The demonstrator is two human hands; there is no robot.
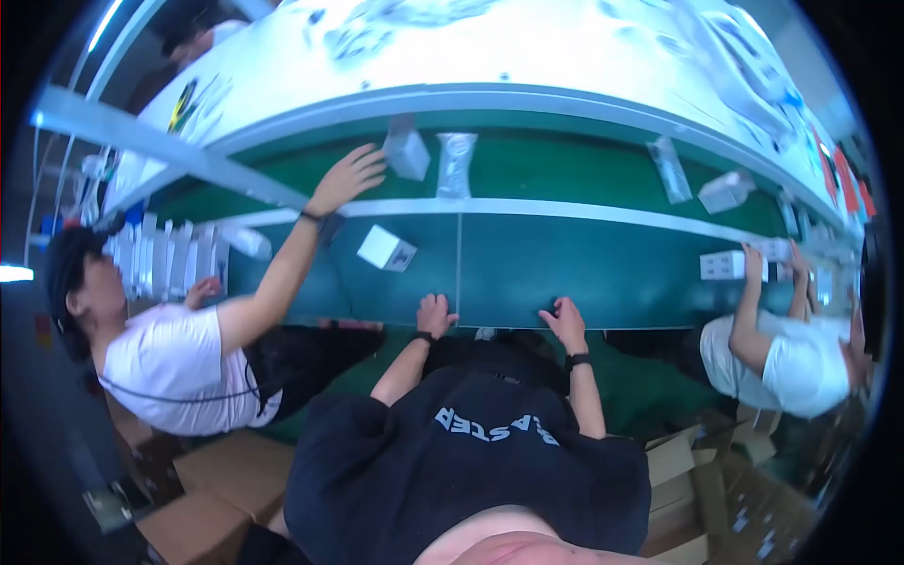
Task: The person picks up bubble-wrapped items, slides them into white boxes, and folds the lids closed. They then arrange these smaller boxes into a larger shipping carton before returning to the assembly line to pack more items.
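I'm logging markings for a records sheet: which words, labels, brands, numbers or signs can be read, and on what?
Black short-sleeved fabric T-shirt: large pale letters across the chest; wording not copied here.
White boxy carton beyond the left hand: dark marks, too small and blurred to read.
White oblong carton at a co-worker's hand: small dark marks, unreadable.
Whitish plastic pouch: any marks too blurred to read.

The dark-green flat surface (584, 273) appeared smooth and semi-matt. The white cuboid paperboard carton (379, 246) was smooth; the whitish elongated plastic pouch (456, 168), glossy and wrinkled. The brown cardboard boxes (231, 473) and black cloth shirt (471, 485) were matt.
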